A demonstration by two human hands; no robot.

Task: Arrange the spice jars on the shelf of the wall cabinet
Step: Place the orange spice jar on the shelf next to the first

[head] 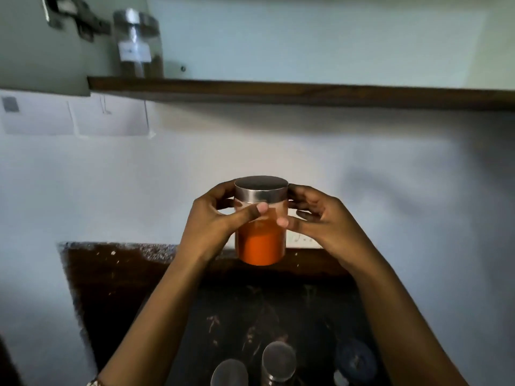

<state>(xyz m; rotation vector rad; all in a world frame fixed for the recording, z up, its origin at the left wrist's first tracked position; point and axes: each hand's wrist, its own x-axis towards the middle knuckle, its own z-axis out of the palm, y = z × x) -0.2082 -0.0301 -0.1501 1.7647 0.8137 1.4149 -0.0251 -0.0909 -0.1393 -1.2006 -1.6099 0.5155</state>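
head view, both hands, left hand (214,218) and right hand (320,218), gripping orange spice jar (260,240) below shelf (278,91)

Shelf (306,91): occupied at the far left end only, by one labelled jar (138,43) standing just beside the open cabinet door (41,51) and its hinge (80,20). From that jar rightward the shelf top shows bare to the frame edge, with clear height above it. Approach: open wall space between the shelf's front edge and the dark surface (125,288) below; nothing hangs in that gap. Left flank is bounded by the door panel. On the surface, two steel-lidded jars (278,360) and a dark-lidded container (355,360) crowd the near edge.
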